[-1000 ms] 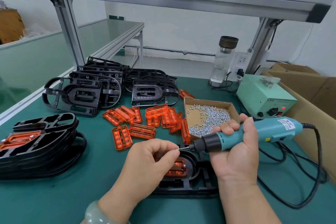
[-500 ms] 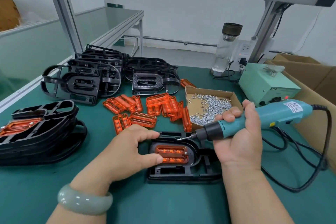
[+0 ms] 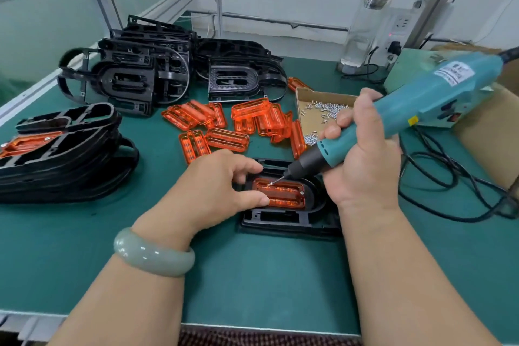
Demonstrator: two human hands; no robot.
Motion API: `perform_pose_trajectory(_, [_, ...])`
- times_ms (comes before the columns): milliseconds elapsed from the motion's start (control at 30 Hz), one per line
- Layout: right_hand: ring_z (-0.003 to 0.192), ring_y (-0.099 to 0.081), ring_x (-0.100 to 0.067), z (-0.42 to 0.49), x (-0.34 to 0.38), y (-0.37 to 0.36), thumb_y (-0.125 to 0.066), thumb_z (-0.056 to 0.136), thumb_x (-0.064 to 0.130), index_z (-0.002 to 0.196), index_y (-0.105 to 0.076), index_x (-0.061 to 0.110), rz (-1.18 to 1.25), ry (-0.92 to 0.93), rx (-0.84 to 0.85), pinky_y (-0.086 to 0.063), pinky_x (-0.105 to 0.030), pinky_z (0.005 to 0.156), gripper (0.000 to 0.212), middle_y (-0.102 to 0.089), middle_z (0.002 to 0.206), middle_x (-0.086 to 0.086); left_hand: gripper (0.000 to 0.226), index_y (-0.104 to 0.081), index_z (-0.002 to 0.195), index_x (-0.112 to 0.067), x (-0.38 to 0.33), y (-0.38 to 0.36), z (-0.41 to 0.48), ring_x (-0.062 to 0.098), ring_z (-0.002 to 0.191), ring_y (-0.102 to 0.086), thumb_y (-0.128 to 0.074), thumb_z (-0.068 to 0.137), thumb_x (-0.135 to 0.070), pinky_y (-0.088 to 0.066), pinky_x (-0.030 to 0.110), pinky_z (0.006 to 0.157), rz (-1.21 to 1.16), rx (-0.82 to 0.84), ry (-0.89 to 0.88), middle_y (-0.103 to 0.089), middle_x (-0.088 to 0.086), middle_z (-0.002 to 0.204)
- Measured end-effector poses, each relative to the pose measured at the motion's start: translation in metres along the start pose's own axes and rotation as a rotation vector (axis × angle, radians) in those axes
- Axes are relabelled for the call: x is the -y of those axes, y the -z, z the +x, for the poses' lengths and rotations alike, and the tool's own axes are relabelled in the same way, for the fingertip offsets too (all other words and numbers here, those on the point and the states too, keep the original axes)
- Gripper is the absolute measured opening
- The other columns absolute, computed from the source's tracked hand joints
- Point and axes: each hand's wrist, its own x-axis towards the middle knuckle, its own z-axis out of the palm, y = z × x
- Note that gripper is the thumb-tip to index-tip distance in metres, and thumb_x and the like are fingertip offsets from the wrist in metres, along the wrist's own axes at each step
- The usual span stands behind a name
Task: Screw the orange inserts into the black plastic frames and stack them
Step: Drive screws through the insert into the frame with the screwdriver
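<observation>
A black frame [image 3: 289, 222] lies on the green mat in front of me with an orange insert [image 3: 283, 194] seated in it. A screw head shows at the insert's right end. My left hand [image 3: 222, 191] grips the frame's left end, index finger and thumb either side of the insert. My right hand [image 3: 365, 160] grips a teal electric screwdriver [image 3: 421, 98]. Its bit tip touches the insert's upper left corner. Loose orange inserts [image 3: 241, 121] lie behind the frame. Empty black frames [image 3: 134, 76] are piled at the back. A stack of frames with inserts [image 3: 56, 154] sits at the left.
An open cardboard box of small screws [image 3: 317, 109] stands behind my right hand. A green power unit [image 3: 407, 64], a glass bottle [image 3: 368, 22] and black cables [image 3: 449, 177] fill the right side. A large cardboard box [image 3: 488, 135] lines the right edge.
The screwdriver tilted down and its bit came onto the insert's upper left corner. My left hand left the bit tip and took hold of the frame's left end.
</observation>
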Motion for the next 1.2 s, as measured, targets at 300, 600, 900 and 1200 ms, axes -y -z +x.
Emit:
perform_pose_trajectory(300, [0.047, -0.048, -0.011, -0.005, -0.002, -0.005, -0.057, 0.090, 0.016, 0.094, -0.050, 0.017, -0.048, -0.017, 0.031, -0.045, -0.024, 0.052, 0.008, -0.049, 0.059, 0.003, 0.050, -0.068, 0.103, -0.040, 0.005, 0.006, -0.004, -0.010, 0.071, -0.049, -0.079, 0.055, -0.051, -0.036, 0.013, 0.065, 0.016, 0.077, -0.012, -0.054, -0.018, 0.080])
perform_pose_trajectory(600, [0.049, -0.047, -0.011, -0.007, -0.005, -0.010, -0.056, 0.089, 0.017, 0.098, -0.050, 0.016, -0.076, -0.043, 0.083, -0.043, -0.025, 0.054, 0.011, -0.049, 0.062, 0.002, 0.033, -0.061, 0.083, -0.051, 0.006, 0.007, -0.002, 0.000, 0.075, -0.053, -0.079, 0.055, -0.051, -0.040, 0.016, 0.066, -0.017, 0.111, -0.028, -0.057, -0.016, 0.081])
perform_pose_trajectory(900, [0.047, -0.046, -0.010, -0.007, -0.002, -0.014, -0.056, 0.088, 0.015, 0.098, -0.050, 0.015, -0.100, -0.025, 0.094, -0.042, -0.025, 0.054, 0.011, -0.049, 0.058, 0.004, 0.028, -0.060, 0.081, -0.050, 0.007, 0.006, -0.002, -0.003, 0.072, -0.051, -0.075, 0.058, -0.053, -0.039, 0.017, 0.065, -0.010, 0.123, -0.041, -0.058, -0.017, 0.080])
perform_pose_trajectory(1200, [0.046, -0.047, -0.012, -0.009, -0.005, -0.024, -0.056, 0.088, 0.011, 0.099, -0.050, 0.014, -0.214, 0.012, 0.217, -0.041, -0.025, 0.053, 0.013, -0.051, 0.059, 0.003, 0.029, -0.060, 0.083, -0.048, 0.006, 0.005, -0.002, 0.000, 0.072, -0.051, -0.077, 0.059, -0.050, -0.038, 0.019, 0.065, -0.010, 0.113, -0.045, -0.058, -0.015, 0.079])
